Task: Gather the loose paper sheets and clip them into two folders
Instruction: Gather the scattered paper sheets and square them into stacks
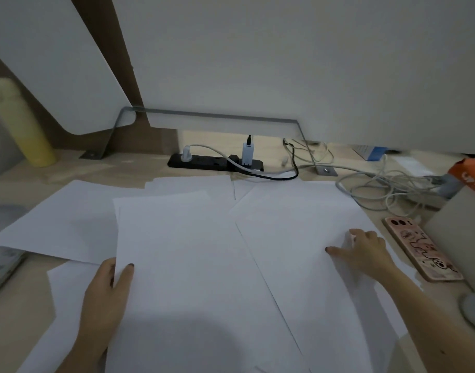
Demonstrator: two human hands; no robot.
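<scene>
Loose white paper sheets [193, 188] lie overlapped across most of the pale tabletop [123, 168], so that how many there are cannot be counted; their near edges run out of the bottom of the view. The left hand [107, 286] has its grip closed on the left edge of the central sheet [190, 265], thumb on top and the fingers hidden beneath the paper. The right hand [365, 251] rests on the right-hand sheet [298, 224], which lies askew and laps under the central one; one dark-nailed finger lies flat, another is bent near a small pale crease, and whether this grip pinches the paper or only presses it cannot be told. At the far left a grey object [2, 265] is half covered by a sheet and cut off by the frame, too unclear to name. A yellow cylinder [23, 125] behind it is blurred. Beyond the sheets a black power strip [216, 162] carries a white charger [247, 154], and tangled cables [379, 184] trail to the right. A phone [422, 249] in a patterned case lies just beside the right-hand sheet. An orange box [470, 176] and a round white thing [473, 308] are cut off at the right edge
</scene>
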